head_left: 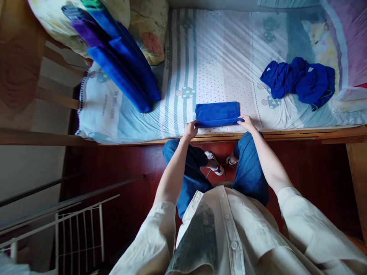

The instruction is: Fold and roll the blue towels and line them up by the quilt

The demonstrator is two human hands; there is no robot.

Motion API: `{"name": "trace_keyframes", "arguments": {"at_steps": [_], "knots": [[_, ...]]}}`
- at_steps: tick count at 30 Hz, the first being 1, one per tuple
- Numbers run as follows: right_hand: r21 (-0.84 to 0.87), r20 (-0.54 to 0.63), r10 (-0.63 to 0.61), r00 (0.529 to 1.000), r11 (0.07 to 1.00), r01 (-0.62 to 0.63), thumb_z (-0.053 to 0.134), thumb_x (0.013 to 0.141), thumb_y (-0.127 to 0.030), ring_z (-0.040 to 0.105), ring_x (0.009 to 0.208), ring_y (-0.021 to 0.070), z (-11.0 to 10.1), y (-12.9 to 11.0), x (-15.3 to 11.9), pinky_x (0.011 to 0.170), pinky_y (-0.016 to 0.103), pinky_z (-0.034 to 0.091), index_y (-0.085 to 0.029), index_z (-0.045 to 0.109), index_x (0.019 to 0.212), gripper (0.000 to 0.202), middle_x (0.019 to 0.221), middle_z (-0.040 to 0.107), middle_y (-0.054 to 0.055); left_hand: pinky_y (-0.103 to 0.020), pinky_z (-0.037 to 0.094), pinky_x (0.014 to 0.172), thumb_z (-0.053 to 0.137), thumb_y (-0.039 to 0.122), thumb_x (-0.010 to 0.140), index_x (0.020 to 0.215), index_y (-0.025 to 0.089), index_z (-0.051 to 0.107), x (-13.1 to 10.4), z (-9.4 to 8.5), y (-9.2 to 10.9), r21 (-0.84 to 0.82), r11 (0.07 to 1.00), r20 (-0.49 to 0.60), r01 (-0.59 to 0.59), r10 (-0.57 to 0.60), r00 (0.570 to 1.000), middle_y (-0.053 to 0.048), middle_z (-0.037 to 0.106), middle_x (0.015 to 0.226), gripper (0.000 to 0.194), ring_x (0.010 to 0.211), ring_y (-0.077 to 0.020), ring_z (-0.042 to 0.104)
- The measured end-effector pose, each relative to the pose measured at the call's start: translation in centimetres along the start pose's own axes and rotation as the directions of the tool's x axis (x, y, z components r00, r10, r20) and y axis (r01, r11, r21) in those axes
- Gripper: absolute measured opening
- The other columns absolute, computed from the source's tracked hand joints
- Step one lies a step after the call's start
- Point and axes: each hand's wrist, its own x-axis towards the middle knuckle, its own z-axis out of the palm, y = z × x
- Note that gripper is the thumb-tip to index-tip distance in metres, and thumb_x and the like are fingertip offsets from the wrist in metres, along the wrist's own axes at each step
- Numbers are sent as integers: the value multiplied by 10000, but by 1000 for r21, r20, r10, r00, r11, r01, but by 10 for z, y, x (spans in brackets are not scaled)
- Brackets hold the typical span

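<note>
A blue cloth (217, 111), folded into a rectangle, lies near the front edge of the bed. Its near edge is turned over in a narrow strip. My left hand (191, 129) pinches the near left corner, and my right hand (246, 123) pinches the near right corner. Crumpled blue cloths (299, 81) lie in a heap on the bed to the right. Several long rolled or folded cloths (120, 65), mostly blue with purple and green parts, lie side by side at the left.
The patterned bed sheet (212, 57) spreads under the cloths, with a wooden bed rail (286, 135) along its front. Yellowish pillows (149, 34) sit at the back left, pink bedding (351, 42) at the right. A white metal rack (78, 233) stands at lower left.
</note>
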Motion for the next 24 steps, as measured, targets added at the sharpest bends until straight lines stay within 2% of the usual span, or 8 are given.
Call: {"name": "trace_keyframes", "arguments": {"at_steps": [5, 8, 12, 15, 21, 24], "knots": [[120, -68, 42, 997, 992, -34, 671, 786, -260, 713, 1010, 224, 7, 8, 13, 941, 358, 571, -116, 746, 1104, 357, 1110, 770, 108, -321, 572, 945, 591, 186, 886, 1242, 132, 689, 12, 3, 2, -161, 977, -73, 138, -151, 986, -106, 769, 1064, 374, 1000, -218, 736], [81, -93, 75, 993, 994, -68, 689, 812, -326, 705, 958, 221, 10, 13, 19, 921, 357, 575, -129, 730, 1065, 323, 1015, 763, 87, -314, 572, 919, 609, 217, 885, 1154, 137, 691, 16, 5, -1, -193, 962, -113, 195, -219, 969, -98, 767, 1022, 293, 949, -211, 734], [0, -95, 124, 988, 992, -125, 713, 839, -492, 688, 869, 230, 10, 18, 21, 884, 374, 590, -182, 697, 922, 322, 826, 727, 50, -346, 569, 929, 649, 232, 861, 1060, 174, 692, 16, 7, -7, -170, 943, -119, 286, -308, 944, -95, 779, 986, 211, 945, -230, 729], [-38, -72, 134, 988, 990, -137, 704, 851, -489, 693, 866, 232, 10, 17, 18, 905, 386, 587, -200, 667, 845, 291, 811, 725, 53, -366, 563, 943, 668, 235, 839, 1048, 180, 699, 13, 8, -10, -134, 930, -107, 342, -357, 928, -103, 781, 988, 218, 984, -251, 729], [-16, -55, 144, 988, 989, -145, 719, 826, -462, 718, 894, 241, 9, 14, 13, 927, 400, 584, -195, 695, 865, 271, 855, 754, 68, -358, 568, 926, 687, 300, 831, 1073, 193, 710, 8, 8, -11, -167, 941, -143, 293, -317, 937, -89, 780, 929, 266, 1013, -259, 729], [-10, -58, 152, 987, 988, -153, 725, 822, -399, 721, 921, 238, 8, 12, 12, 934, 377, 574, -191, 692, 862, 214, 882, 764, 75, -369, 564, 943, 679, 301, 835, 1057, 193, 714, 7, 7, -11, -172, 939, -150, 300, -325, 934, -90, 781, 919, 249, 1014, -263, 729]]}}
